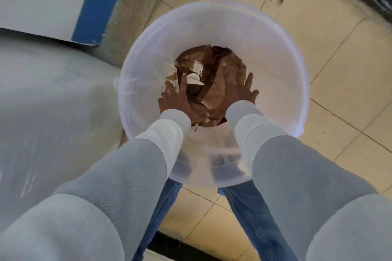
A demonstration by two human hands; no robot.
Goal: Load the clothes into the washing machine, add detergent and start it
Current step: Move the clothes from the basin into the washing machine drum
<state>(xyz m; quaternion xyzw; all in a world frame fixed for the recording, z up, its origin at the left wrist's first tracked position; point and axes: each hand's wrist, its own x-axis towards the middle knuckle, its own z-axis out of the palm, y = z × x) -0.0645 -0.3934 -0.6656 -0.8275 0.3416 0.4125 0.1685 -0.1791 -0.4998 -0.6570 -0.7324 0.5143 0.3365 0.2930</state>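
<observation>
One bucket (275, 59), clothes (209, 89), left hand (175, 99), right hand (244, 91)

Bright, even light fills the view, and the white bucket (275, 59) glows pale with a faint violet fringe along its far rim. Motion blur smears the right hand (239, 89) and the brown clothes (212, 91) under it; the grey surface (53, 101) at left looks streaky. Wide-angle bending swells the sleeves (106, 197) in the lower corners

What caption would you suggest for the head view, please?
Left hand and right hand reach into a translucent bucket of brown clothes on a tiled floor.
</observation>
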